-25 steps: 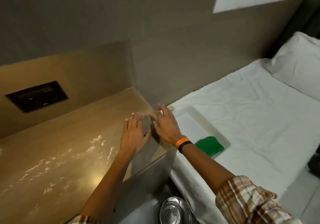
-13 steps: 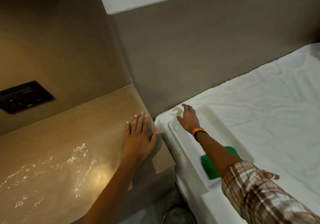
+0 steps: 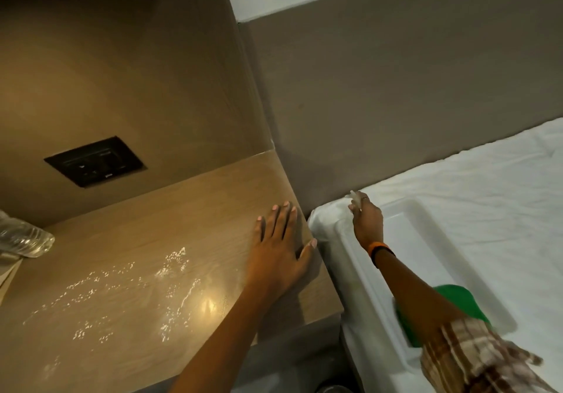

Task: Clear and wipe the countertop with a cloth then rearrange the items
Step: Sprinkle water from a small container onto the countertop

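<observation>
Bracing on the countertop (image 3: 128, 271), my left hand (image 3: 278, 255) lies flat with fingers spread wide, holding nothing. My right hand (image 3: 367, 220) reaches over the white tray (image 3: 426, 234) on the bed (image 3: 487, 179), fingers pinched narrow on a small pale scrap (image 3: 352, 194); what it is I cannot tell. The green cloth (image 3: 457, 298) lies in the tray, partly hidden under my right forearm, well apart from the countertop. The countertop shows wet streaks, and a plastic bottle (image 3: 24, 237) lies on its side at the far left.

Risks, as I judge them:
- Scrap slips from the pinch and falls between tray and wall
- Sleeve drags the cloth out of the tray
- Left palm slides on the wet surface
</observation>
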